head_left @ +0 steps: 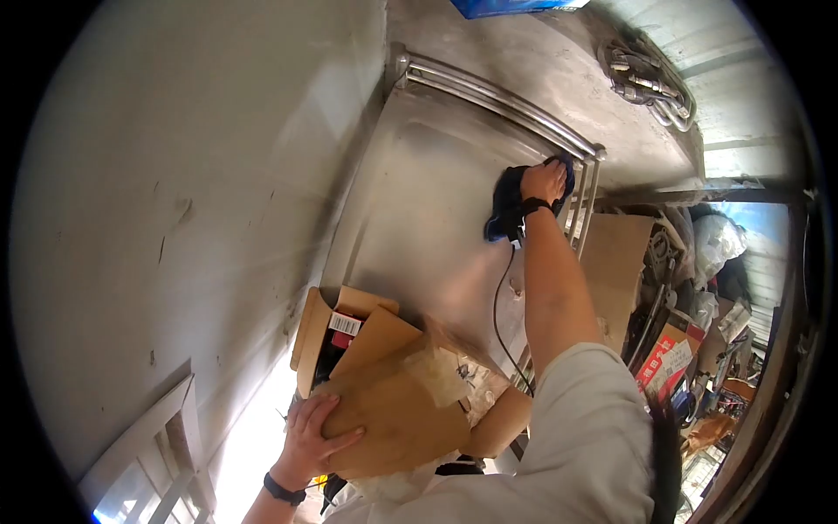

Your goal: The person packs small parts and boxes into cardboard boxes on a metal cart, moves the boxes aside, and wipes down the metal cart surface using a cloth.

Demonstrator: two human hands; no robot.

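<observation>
Touching cardboard box, plastic inside

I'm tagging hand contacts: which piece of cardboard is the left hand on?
The broad brown piece at the bottom centre, with the left hand at its left edge. No hand touches the plain panel or red-printed box, both farther right.

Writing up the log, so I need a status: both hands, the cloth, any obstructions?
Right hand on dark blue cloth, atop metal shelf. Left hand on brown cardboard. Open cardboard box crowding shelf's near end.
</observation>
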